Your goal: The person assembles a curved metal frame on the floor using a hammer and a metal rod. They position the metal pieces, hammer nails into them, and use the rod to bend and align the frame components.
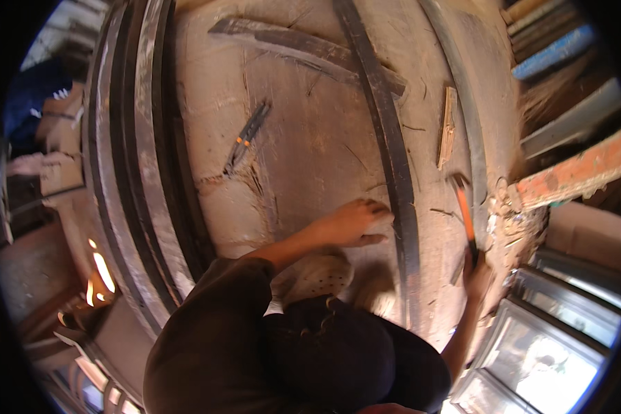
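My right hand [477, 277] is closed around the dark grip of a hammer [466, 217] with an orange shaft. The hammer's head points away from me, over the floor to the right of a long dark wooden bar [386, 145]. To the left of that bar, my left hand [355, 222] reaches out with nothing in it, thumb and fingers apart, fingertips close to the bar's edge. Whether they touch it I cannot tell. A dark two-handled tool with orange bands, like pliers or cutters [245, 138], lies on the floor farther left.
Long dark bars [148, 131] lie side by side on the left. A weathered plank [290, 45] crosses under the dark bar at the far side. A short wood strip [447, 127] lies right of it. Glazed window frames [531, 352] and an orange-painted beam [576, 172] stand at right.
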A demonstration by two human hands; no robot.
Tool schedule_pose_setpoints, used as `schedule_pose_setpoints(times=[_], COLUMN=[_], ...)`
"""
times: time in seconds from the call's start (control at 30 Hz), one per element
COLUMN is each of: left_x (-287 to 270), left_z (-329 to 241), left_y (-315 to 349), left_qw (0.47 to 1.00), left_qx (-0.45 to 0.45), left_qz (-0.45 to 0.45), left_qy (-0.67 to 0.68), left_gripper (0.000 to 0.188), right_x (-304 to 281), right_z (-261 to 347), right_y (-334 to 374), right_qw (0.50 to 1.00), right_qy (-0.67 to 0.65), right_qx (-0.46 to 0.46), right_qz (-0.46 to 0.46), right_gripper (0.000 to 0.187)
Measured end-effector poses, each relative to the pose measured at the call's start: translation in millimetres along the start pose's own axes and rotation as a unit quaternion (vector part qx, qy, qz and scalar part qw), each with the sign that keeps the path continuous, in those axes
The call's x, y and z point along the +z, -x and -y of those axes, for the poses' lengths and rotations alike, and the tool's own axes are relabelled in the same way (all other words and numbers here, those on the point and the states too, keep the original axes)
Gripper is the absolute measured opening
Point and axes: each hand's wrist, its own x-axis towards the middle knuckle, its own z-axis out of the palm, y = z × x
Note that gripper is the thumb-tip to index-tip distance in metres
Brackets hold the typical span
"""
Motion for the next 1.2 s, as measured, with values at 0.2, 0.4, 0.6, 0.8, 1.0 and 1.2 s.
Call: schedule_pose_setpoints(times=[0.2, 0.4, 0.6, 0.8, 1.0, 1.2], left_x=[-135, -206, -205, -190, -200, -327], left_z=[52, 129, 191, 194, 179, 238], left_y=[-90, -175, -211, -215, -221, -285], left_qw=[0.991, 0.911, 0.856, 0.835, 0.825, 0.702], left_qx=[-0.051, -0.007, -0.063, -0.032, -0.051, -0.344], left_qz=[-0.092, -0.097, 0.048, 0.05, 0.123, 0.111], left_qy=[-0.08, -0.4, -0.511, -0.547, -0.549, -0.614], left_gripper=[0.019, 0.033, 0.027, 0.014, 0.018, 0.027], right_x=[8, 25, 19, 20, 52, 49], right_z=[81, 76, 88, 77, 54, 24], right_y=[-113, -154, -180, -204, -209, -225], right_qw=[0.992, 0.96, 0.934, 0.921, 0.881, 0.863], right_qy=[-0.053, -0.142, -0.168, -0.159, -0.248, -0.323], right_qx=[-0.073, -0.029, -0.036, -0.029, -0.003, 0.037], right_qz=[0.086, 0.24, 0.312, 0.354, 0.402, 0.388], right_gripper=[0.033, 0.037, 0.04, 0.04, 0.039, 0.037])
